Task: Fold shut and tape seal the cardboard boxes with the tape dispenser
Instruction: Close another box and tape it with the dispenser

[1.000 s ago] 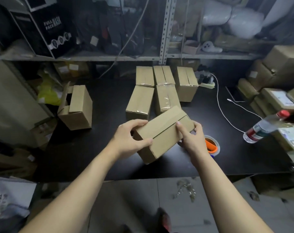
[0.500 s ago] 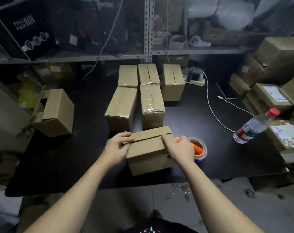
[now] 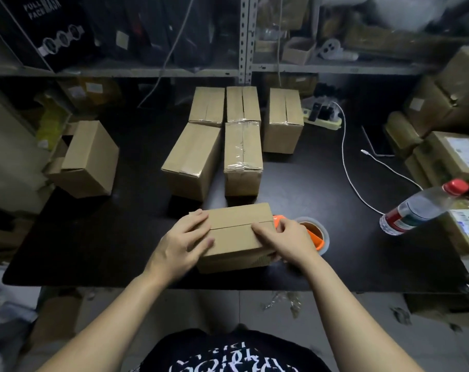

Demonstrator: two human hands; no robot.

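Two flaps meet untaped on the cardboard box (image 3: 237,218) at the desk's (image 3: 94,251) near edge, probably light, stiff, crushable, so hold the ends: left grip (image 3: 179,245) presses flat on left end, right grip (image 3: 287,237) curls round right end.

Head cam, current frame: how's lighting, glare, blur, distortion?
All head view: dim, and the black table swallows shadow detail; glare streaks on the clear tape of the taped box; the near box is fairly sharp, while the top right corner is smeared; wide-angle bowing seems to make the bottle lean outward.
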